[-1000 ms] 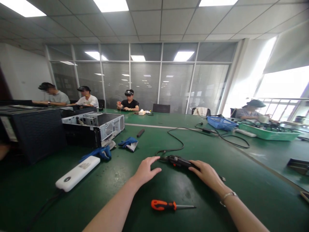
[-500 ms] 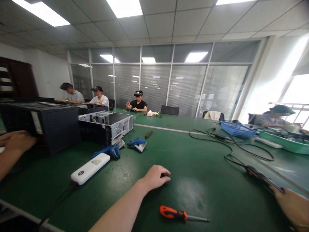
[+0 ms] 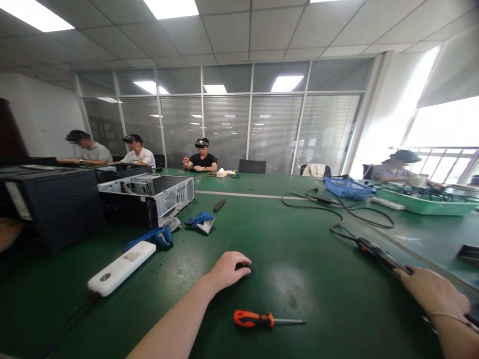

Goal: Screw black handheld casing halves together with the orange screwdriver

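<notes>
My left hand (image 3: pixel 228 268) rests on the green table (image 3: pixel 299 249), fingers curled down over a small dark thing I cannot make out. My right hand (image 3: pixel 430 294) is out at the right, closed on the near end of a long black corded tool (image 3: pixel 377 252) that lies on the table, its cable (image 3: pixel 337 219) trailing away toward the back. An orange-handled screwdriver (image 3: pixel 267 319) lies between my arms, tip pointing right.
A white power strip (image 3: pixel 120 267), blue gloves (image 3: pixel 200 221) and an open computer case (image 3: pixel 147 199) lie left, beside a black case (image 3: pixel 52 204). A blue basket (image 3: pixel 346 188) and green tray (image 3: pixel 422 203) stand at the right. Several people sit around the table.
My right hand drew the corded tool from the table's middle out to the right. My left hand curled closed where it was. The camera swung left, then back.
</notes>
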`<state>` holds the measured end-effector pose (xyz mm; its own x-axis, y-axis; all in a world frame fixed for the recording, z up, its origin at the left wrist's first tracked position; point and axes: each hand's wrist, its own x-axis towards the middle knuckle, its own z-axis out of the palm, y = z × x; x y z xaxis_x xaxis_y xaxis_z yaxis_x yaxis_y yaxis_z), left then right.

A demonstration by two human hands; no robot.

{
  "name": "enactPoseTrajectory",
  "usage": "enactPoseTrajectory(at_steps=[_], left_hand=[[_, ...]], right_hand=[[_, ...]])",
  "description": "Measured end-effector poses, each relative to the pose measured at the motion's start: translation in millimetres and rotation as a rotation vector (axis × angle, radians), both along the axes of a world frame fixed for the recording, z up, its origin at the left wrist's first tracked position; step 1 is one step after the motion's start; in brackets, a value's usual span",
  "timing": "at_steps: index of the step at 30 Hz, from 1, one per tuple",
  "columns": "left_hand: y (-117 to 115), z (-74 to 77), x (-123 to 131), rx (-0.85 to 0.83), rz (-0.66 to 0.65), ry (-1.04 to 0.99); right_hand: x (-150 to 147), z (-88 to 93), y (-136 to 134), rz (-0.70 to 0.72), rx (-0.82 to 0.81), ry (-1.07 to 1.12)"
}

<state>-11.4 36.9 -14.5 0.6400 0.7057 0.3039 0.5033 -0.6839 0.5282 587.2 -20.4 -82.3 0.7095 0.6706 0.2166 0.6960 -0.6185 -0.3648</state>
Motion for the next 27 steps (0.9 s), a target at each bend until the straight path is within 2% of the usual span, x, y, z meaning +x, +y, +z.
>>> enactPoseTrajectory(at_steps=[6,11,15,18,21,27], left_hand=[[-2.1,3.7,-0.2,-0.026,-0.009,0.003],[-2.7,4.5,0.0,-0.071,0.003,-0.027],[-3.0,5.6,0.1,-0.097,0.006,-0.034],[-3.6,7.1,-0.3,-0.099,0.004,-0.03],[-3.7,7.7,-0.5,-0.095,0.003,-0.02],[-3.0,5.9,-0.4,-0.1,0.004,-0.017]], right_hand=[[-14.2,7.6,-0.2,-0.051,-0.006,-0.053],[-26.5,22.5,-2.1,-0.063,-0.033,-0.088],[-47.7,31.9,-1.1,-0.006,0.028,-0.15],[-70.7,28.9,6.4,0.103,0.029,-0.156],[-90.6,18.5,16.2,0.196,-0.025,-0.182],[-100.8,3.8,25.2,0.233,-0.022,-0.18]])
